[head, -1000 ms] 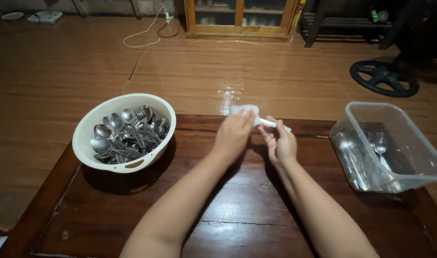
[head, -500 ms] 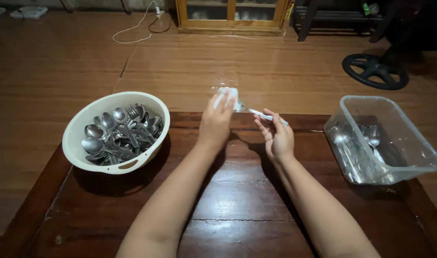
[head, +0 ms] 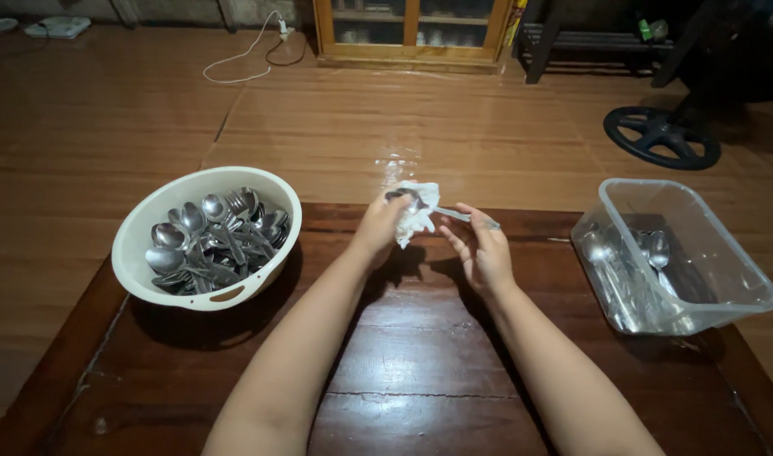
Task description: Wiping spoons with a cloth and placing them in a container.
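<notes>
My left hand [head: 381, 230] grips a crumpled white cloth [head: 416, 218] wrapped around the bowl end of a metal spoon [head: 444, 212]. The spoon's handle lies in the fingers of my right hand [head: 482, 250]. Both hands are raised over the far edge of a dark wooden table [head: 420, 363]. A cream round bowl [head: 163, 219] at the left holds several metal spoons and forks. On the right, a clear plastic container [head: 714, 300] has a few spoons in it.
Beyond the table lies a wooden floor with a white cable [head: 243, 59], a wooden cabinet [head: 412, 29] at the back and a black wheel-shaped object [head: 661, 135] at the far right.
My left hand with the cloth has slid along the spoon and now covers its bowl end. The right hand keeps hold of the handle and has barely moved.
</notes>
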